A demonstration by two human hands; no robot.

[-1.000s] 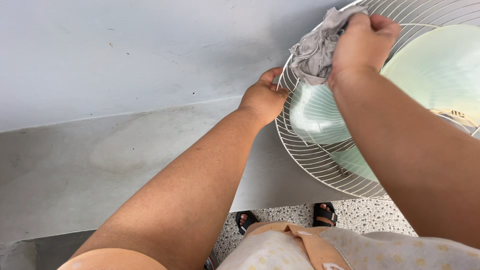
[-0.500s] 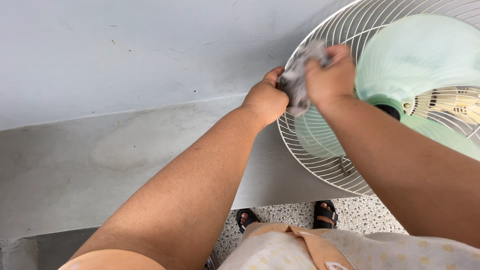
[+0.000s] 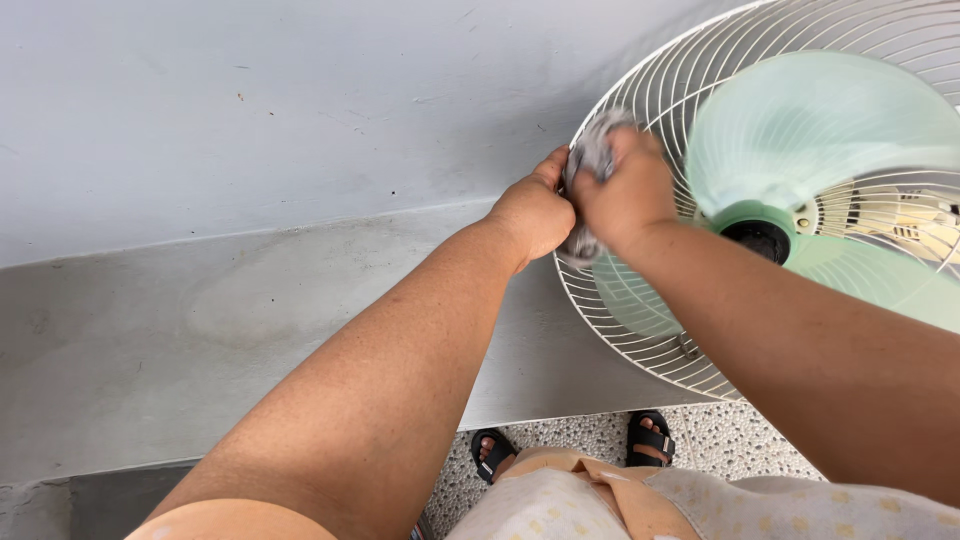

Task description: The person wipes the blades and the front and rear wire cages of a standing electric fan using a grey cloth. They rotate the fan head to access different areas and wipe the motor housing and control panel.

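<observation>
A white wire fan guard (image 3: 655, 95) with pale green blades (image 3: 810, 130) behind it fills the upper right. My left hand (image 3: 535, 215) grips the guard's left rim. Right beside it, my right hand (image 3: 625, 190) is closed on a crumpled grey cloth (image 3: 592, 155), pressing it against the rim wires. The two hands touch. Part of the cloth pokes out below my right hand; the rest is hidden in my fist.
The fan stands on a grey concrete ledge (image 3: 200, 330) against a pale grey wall (image 3: 300, 100). Below the ledge lies speckled floor (image 3: 720, 440), with my feet in black sandals (image 3: 650, 437). My patterned clothing shows at the bottom edge.
My right hand has slid the cloth down and left along the guard rim, from the top edge to right beside my left hand. The left hand kept its grip.
</observation>
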